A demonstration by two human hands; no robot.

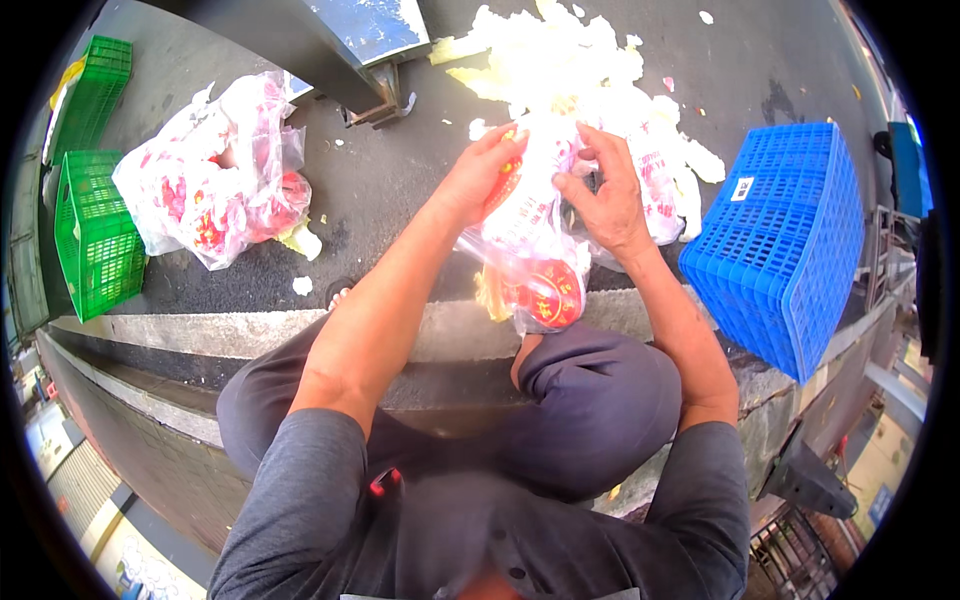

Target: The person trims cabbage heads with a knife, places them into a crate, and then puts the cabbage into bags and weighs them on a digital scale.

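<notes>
My left hand (484, 172) is closed on a printed plastic bag (525, 217) in front of me, its thumb and fingers pinching the upper part. Across from it, my right hand (611, 187) has its thumb and forefinger curled around a gap near the bag's right side; whether it grips the film is not plain. The bag is white and red, with a round red print (553, 292) low down near my knee. Pale yellow-white leaves (540, 60), looking like cabbage leaves, lie heaped beyond my hands, partly washed out by glare. More printed bags (660, 202) lie to the right of my hands.
Left lies a pile of filled plastic bags (217, 180), with green plastic crates (101, 236) beyond it. A stack of blue plastic crates (772, 247) stands right. A metal post (300, 52) rises from the ground ahead. A concrete ledge (247, 334) runs below my arms.
</notes>
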